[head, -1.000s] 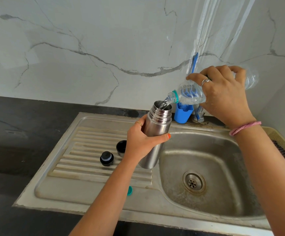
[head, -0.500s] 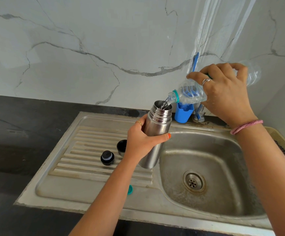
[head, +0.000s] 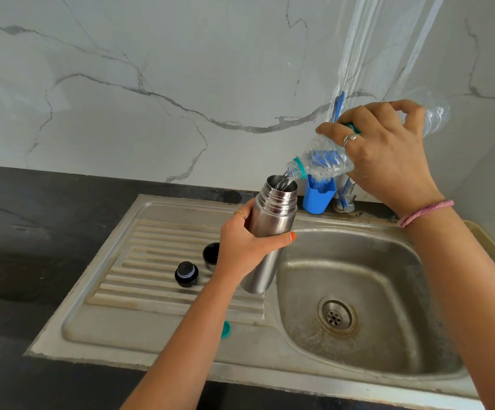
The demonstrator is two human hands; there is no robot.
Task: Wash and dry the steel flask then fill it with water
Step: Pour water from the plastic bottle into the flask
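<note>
The left hand (head: 240,247) wraps the steel flask (head: 271,232) around its upper body, just under the threaded neck, thumb across the front and fingers curled behind: a full grip clamped on the metal. The flask stands nearly upright, tilted slightly, above the ridged drainboard at the edge of the sink (head: 358,368) basin; whether its base rests on the drainboard or hangs just over it I cannot tell. The right hand (head: 388,155) holds a clear plastic bottle (head: 323,161) around its middle, fingers curled over the top, and tips it mouth-down so a thin stream of water runs into the flask's open mouth.

The flask is rigid and smooth, so probably slippery if wet, and it will likely grow heavier as it fills; the high hold near the neck steadies the mouth under the stream. The bottle is thin and soft, so a hard squeeze could make it gush and overshoot the narrow opening.

The left forearm comes up from the lower edge of the view, wrist straight. The right arm reaches in from the right, wrist bent downward, a pink band on it.

On the drainboard beside the flask lie a black stopper (head: 186,273) and a cup lid (head: 211,253), apart from each other; a teal bottle cap (head: 226,329) sits nearer the front. A blue cup (head: 317,199) stands on the counter (head: 47,232) behind the sink.
</note>
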